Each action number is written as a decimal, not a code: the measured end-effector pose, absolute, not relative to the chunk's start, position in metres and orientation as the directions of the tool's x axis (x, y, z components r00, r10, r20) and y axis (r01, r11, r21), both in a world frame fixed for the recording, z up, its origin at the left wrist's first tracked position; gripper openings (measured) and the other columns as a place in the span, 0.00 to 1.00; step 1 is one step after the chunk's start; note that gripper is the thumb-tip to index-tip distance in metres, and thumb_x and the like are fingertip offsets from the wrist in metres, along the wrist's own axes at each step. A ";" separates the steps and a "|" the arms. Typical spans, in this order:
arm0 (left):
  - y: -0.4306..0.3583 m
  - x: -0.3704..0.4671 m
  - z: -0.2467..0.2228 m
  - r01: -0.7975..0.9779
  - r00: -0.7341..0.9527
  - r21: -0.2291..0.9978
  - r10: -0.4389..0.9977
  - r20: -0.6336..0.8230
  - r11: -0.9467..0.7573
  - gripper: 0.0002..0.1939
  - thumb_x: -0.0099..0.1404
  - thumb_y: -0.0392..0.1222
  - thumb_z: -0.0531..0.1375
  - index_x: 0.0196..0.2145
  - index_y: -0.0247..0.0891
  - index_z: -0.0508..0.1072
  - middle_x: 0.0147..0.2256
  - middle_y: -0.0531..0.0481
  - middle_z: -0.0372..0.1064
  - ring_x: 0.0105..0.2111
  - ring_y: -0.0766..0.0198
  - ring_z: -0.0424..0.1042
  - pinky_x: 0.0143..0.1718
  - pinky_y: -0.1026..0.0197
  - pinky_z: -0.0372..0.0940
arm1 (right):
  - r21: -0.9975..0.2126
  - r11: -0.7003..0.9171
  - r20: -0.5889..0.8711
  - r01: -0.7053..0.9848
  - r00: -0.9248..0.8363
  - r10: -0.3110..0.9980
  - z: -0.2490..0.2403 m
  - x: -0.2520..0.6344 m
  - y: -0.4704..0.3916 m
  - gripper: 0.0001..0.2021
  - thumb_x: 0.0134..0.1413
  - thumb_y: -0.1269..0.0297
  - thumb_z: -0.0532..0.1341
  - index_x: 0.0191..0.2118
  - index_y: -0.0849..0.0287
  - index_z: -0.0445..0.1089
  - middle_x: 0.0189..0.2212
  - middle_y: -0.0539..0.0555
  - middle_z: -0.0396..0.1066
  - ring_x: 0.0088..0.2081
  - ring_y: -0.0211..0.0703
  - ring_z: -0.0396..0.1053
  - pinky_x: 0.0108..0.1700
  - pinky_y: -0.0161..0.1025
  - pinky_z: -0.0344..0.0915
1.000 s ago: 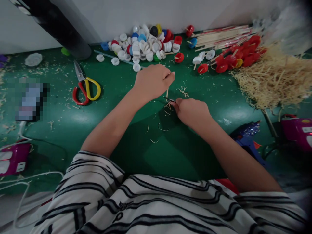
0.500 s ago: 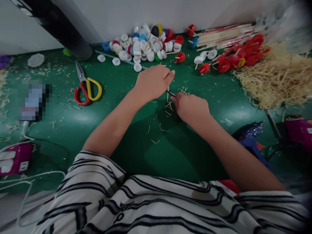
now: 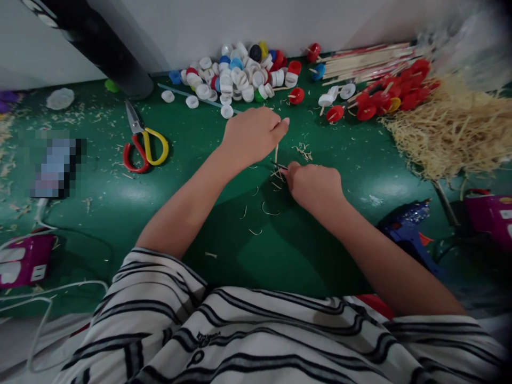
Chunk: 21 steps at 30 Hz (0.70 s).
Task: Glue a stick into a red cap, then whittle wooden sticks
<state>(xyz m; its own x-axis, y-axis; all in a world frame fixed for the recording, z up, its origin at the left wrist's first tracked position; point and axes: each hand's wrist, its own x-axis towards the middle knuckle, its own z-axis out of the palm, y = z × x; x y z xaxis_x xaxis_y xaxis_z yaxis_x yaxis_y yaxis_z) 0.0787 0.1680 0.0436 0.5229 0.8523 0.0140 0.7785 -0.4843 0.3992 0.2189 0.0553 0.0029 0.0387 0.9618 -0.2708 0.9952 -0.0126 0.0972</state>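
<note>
My left hand (image 3: 254, 133) is closed round a thin wooden stick (image 3: 277, 153), whose lower end points down toward the green tabletop. Just to the right, my right hand (image 3: 316, 184) grips a small dark-bladed knife (image 3: 279, 166). Its blade lies at the stick's lower end; I cannot tell whether they touch. The knife's handle is hidden in my fingers. Pale wood shavings (image 3: 304, 152) lie beyond my right hand, and several more slivers (image 3: 277, 185) are scattered below the blade.
Scissors (image 3: 144, 144) and a phone (image 3: 56, 168) lie left. At the back are a pile of bottle caps (image 3: 240, 80), wooden sticks (image 3: 368, 61) and red caps on sticks (image 3: 376, 101). Shredded straw (image 3: 452, 133) and a blue glue gun (image 3: 406, 226) occupy the right.
My right hand and the knife have moved slightly down, toward my body. A small wood piece now lies near my left sleeve. My left hand has barely shifted.
</note>
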 end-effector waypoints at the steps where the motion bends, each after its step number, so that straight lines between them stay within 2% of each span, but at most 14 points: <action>1: 0.168 0.079 0.043 0.777 0.522 0.403 0.853 0.017 -0.483 0.27 0.79 0.54 0.51 0.22 0.41 0.59 0.22 0.48 0.55 0.27 0.60 0.60 0.32 0.54 0.49 | 0.097 -0.010 -0.255 0.995 0.035 0.966 0.002 0.220 0.056 0.27 0.79 0.54 0.40 0.56 0.60 0.73 0.37 0.67 0.80 0.39 0.56 0.79 0.35 0.42 0.53; 4: 0.169 0.080 0.041 0.777 0.514 0.411 0.857 0.022 -0.477 0.27 0.79 0.56 0.51 0.23 0.40 0.62 0.21 0.47 0.56 0.29 0.58 0.64 0.32 0.56 0.51 | 0.093 -0.034 -0.205 0.995 0.052 0.977 0.002 0.223 0.059 0.29 0.79 0.52 0.39 0.57 0.59 0.73 0.37 0.66 0.80 0.37 0.55 0.78 0.35 0.42 0.52; 8: 0.170 0.080 0.041 0.774 0.519 0.414 0.855 0.021 -0.480 0.28 0.78 0.55 0.51 0.21 0.41 0.60 0.21 0.47 0.55 0.25 0.60 0.60 0.30 0.55 0.50 | 0.079 -0.086 -0.137 0.993 0.096 0.986 0.002 0.222 0.064 0.30 0.79 0.49 0.38 0.58 0.60 0.73 0.37 0.66 0.80 0.36 0.54 0.76 0.35 0.42 0.52; 11: 0.172 0.080 0.039 0.773 0.516 0.417 0.856 0.027 -0.478 0.28 0.78 0.54 0.51 0.20 0.41 0.57 0.21 0.48 0.55 0.24 0.61 0.58 0.30 0.54 0.49 | 0.051 -0.094 -0.151 0.994 0.101 0.983 0.000 0.222 0.067 0.29 0.79 0.49 0.40 0.57 0.60 0.74 0.38 0.66 0.80 0.36 0.53 0.77 0.35 0.42 0.54; 16: 0.173 0.080 0.036 0.770 0.505 0.436 0.863 0.030 -0.466 0.27 0.78 0.53 0.52 0.21 0.42 0.58 0.20 0.48 0.52 0.26 0.59 0.61 0.31 0.54 0.49 | 0.010 -0.097 -0.204 0.995 0.097 0.974 0.001 0.223 0.067 0.27 0.79 0.51 0.42 0.55 0.61 0.74 0.40 0.66 0.80 0.37 0.52 0.77 0.34 0.41 0.56; 21: 0.167 0.082 0.040 0.765 0.518 0.434 0.855 0.024 -0.476 0.27 0.78 0.52 0.51 0.21 0.41 0.53 0.21 0.50 0.49 0.24 0.62 0.54 0.31 0.53 0.46 | 0.001 -0.083 -0.232 0.997 0.081 0.969 0.007 0.223 0.061 0.26 0.79 0.53 0.42 0.55 0.61 0.74 0.40 0.67 0.80 0.38 0.54 0.78 0.34 0.41 0.57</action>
<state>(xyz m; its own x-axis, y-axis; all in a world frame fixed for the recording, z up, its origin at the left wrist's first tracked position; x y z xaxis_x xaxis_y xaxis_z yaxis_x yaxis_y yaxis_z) 0.0822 0.1666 0.0396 0.5179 0.8551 0.0243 0.7650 -0.4756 0.4343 0.2227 0.0613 0.0072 0.0808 0.9694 -0.2319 0.9966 -0.0828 0.0012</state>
